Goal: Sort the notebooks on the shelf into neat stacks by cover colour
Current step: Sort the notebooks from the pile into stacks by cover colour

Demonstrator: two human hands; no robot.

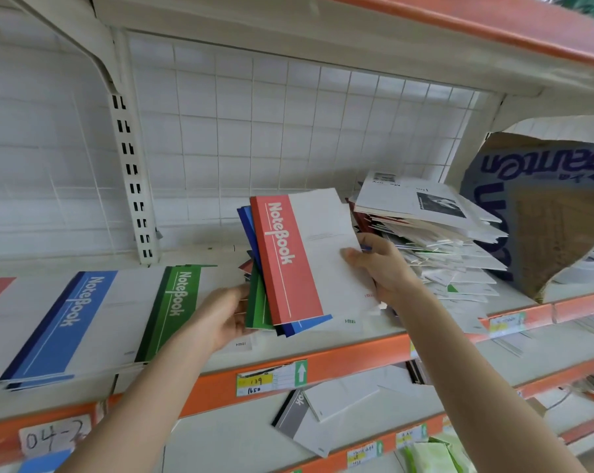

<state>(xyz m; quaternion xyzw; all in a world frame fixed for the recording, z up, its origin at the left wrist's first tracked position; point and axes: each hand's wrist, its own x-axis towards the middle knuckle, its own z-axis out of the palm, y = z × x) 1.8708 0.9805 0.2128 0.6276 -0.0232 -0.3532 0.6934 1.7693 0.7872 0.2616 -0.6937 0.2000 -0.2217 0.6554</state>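
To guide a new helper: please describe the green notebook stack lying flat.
Find the orange-edged shelf. Among its flat stacks, the green stack lies right of the blue stack, under the left hand. Its cover band alone is green.

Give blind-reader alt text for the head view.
The left hand and right hand hold a mixed bundle of notebooks, red notebook on top, over a shelf. A blue stack and green stack lie to its left, a messy pile to its right.

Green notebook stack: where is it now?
The green notebook stack lies on the shelf, left of centre in the head view, between the blue notebook stack and the hand-held bundle.
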